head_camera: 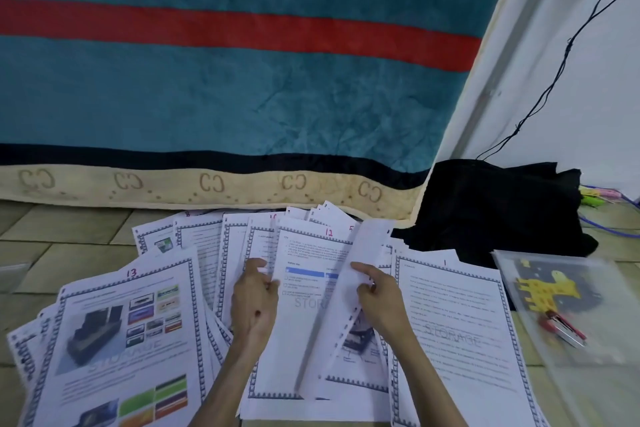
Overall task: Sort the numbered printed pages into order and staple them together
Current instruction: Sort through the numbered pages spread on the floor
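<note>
Two hands are working over printed pages fanned across a tiled floor (pixel 79 225). The page count cannot be fixed, since the sheets are overlapping; four red handwritten numbers are reading clearly: 13, 12, 1, and a partly covered 5.

Page 13 (pixel 117 340) is lying at the left on top of a loose stack, showing colour pictures. Page 1 (pixel 457 329) is lying at the right, showing text only. Page 12 (pixel 304 288) is lying in the middle, between the hands.

The left hand (pixel 254 302) is pinching the left edge of page 12, fingers curled onto the paper. The right hand (pixel 377 298) is gripping a turned sheet (pixel 349 291), thumb on top and fingers curled at its edge; the sheet is standing tilted with its blank back and punched holes showing.

One clear folder (pixel 588 364) is lying at the far right, just beside page 1. It is holding one yellow-and-dark giraffe picture (pixel 550 288); one red stapler (pixel 562 328) is lying at the picture's lower edge, and whether inside or on top cannot be told.

One black cloth (pixel 502 204) is lying behind the pages, against a teal blanket (pixel 242 94) with one red stripe.
</note>
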